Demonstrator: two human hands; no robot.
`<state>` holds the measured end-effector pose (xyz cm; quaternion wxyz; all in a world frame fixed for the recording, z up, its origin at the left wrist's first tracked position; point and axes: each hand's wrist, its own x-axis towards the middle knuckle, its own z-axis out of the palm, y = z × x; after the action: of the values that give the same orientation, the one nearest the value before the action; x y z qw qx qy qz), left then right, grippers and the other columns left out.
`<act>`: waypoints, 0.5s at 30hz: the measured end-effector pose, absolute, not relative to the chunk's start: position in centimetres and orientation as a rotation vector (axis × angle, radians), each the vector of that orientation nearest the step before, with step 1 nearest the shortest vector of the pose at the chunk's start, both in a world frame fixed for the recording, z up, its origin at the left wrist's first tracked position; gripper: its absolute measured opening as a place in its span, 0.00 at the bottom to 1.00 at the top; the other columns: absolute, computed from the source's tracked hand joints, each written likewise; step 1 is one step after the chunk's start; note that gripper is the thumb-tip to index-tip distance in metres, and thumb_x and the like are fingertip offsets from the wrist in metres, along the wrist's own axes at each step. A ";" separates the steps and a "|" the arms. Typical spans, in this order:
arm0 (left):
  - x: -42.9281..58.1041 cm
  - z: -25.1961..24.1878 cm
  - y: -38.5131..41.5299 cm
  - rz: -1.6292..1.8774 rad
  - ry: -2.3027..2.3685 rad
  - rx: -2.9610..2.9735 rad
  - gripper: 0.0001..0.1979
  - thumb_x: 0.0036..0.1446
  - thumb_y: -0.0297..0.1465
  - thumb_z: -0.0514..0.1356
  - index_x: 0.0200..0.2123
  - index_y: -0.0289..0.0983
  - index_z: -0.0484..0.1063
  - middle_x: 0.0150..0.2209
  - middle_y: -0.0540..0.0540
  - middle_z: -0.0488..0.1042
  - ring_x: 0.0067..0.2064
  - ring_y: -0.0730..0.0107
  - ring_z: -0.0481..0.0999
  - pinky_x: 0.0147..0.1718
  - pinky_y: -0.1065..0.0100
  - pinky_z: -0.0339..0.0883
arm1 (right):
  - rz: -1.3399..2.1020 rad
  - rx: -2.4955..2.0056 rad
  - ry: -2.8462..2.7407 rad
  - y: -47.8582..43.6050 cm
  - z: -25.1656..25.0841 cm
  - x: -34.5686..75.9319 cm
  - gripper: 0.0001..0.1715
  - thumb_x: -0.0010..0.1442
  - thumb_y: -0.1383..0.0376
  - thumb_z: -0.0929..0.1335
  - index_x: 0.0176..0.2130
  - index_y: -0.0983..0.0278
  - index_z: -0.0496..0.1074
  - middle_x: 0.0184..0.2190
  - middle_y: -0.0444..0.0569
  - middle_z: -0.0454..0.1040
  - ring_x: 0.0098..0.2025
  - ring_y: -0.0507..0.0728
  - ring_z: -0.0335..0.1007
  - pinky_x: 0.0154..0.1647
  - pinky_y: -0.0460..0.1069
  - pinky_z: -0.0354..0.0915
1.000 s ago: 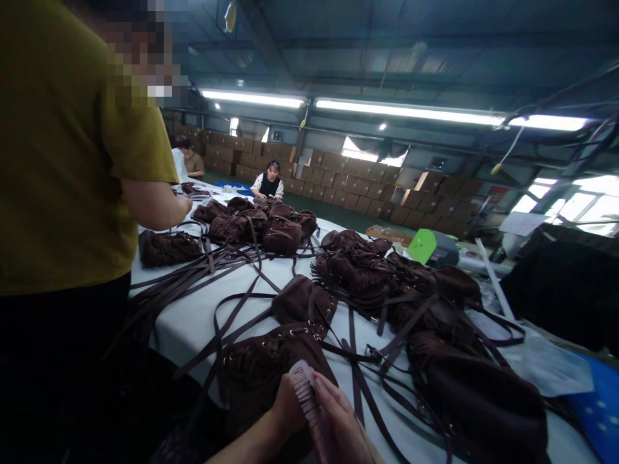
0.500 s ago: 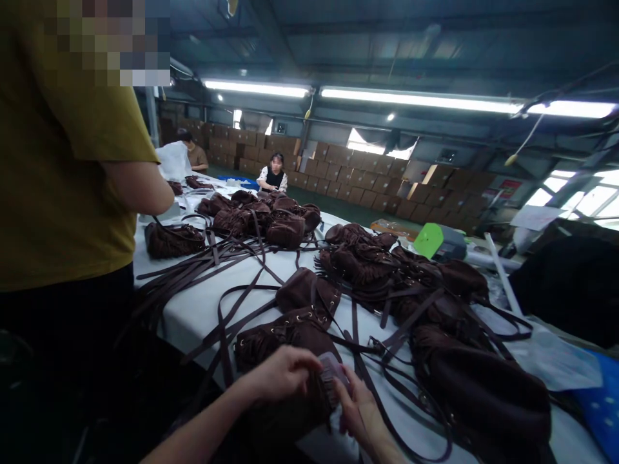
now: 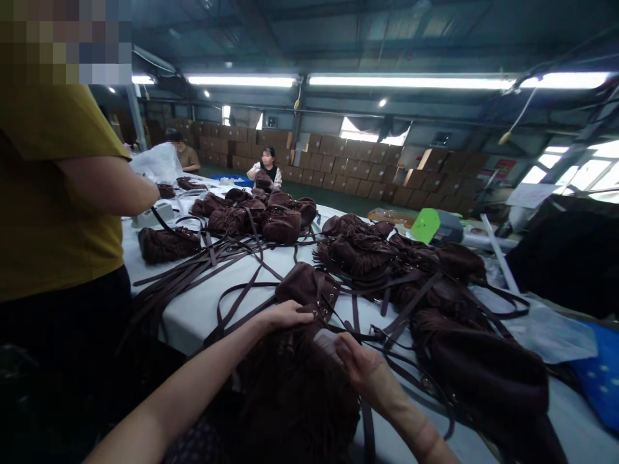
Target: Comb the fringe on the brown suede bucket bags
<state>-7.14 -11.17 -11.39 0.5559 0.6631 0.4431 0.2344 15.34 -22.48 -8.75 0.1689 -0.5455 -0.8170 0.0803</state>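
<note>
Close in front of me is a dark brown fringed bag (image 3: 300, 393) with metal eyelets near its top. My left hand (image 3: 286, 315) grips its upper edge, fingers closed on the material. In my right hand (image 3: 362, 362) is a pale, translucent brush (image 3: 327, 343), held against the fringe; its bristle side is hidden now. Just beyond my left hand lies a brown flap (image 3: 302, 283) with eyelets, and thin straps trail around it.
More brown bags (image 3: 358, 254) and a large one (image 3: 488, 367) lie on the white table (image 3: 193, 316). A person in a yellow shirt (image 3: 62, 212) stands at left. A green-and-grey device (image 3: 428, 225) and a clear plastic bag (image 3: 556, 335) are at right; stacked cartons (image 3: 358, 158) line the back.
My left hand has moved up to the bag's top edge, away from the brush. The fringed bag now sits nearer me, its fringe spread out. A far person has lifted a brown bag.
</note>
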 end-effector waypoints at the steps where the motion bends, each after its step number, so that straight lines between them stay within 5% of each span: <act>1: -6.7 -10.7 -11.2 0.594 1.017 1.533 0.21 0.45 0.47 0.64 0.29 0.34 0.77 0.28 0.48 0.78 0.31 0.67 0.75 0.33 0.68 0.68 | 0.222 -1.526 -2.354 -22.3 -7.9 14.8 0.19 0.68 0.59 0.53 0.44 0.61 0.67 0.27 0.47 0.75 0.29 0.57 0.74 0.27 0.49 0.58; 8: -5.2 -6.4 -8.8 0.896 0.944 1.350 0.26 0.51 0.52 0.58 0.35 0.32 0.74 0.32 0.42 0.79 0.31 0.67 0.77 0.32 0.67 0.71 | 0.240 -1.522 -2.606 -23.6 -6.7 12.5 0.09 0.57 0.69 0.62 0.38 0.60 0.68 0.25 0.46 0.74 0.26 0.55 0.68 0.25 0.48 0.49; 15: -6.4 -9.2 -8.0 1.062 1.146 1.411 0.17 0.53 0.43 0.61 0.28 0.33 0.74 0.25 0.45 0.76 0.31 0.64 0.76 0.33 0.64 0.70 | 1.045 -1.240 -2.043 -27.8 -8.8 12.0 0.13 0.62 0.54 0.62 0.33 0.60 0.65 0.23 0.39 0.64 0.25 0.51 0.60 0.25 0.45 0.54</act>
<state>-6.40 -8.00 -9.22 0.4952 0.5824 0.4729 0.4382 11.97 -27.76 -8.76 0.2635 -0.4585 -0.7555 0.3866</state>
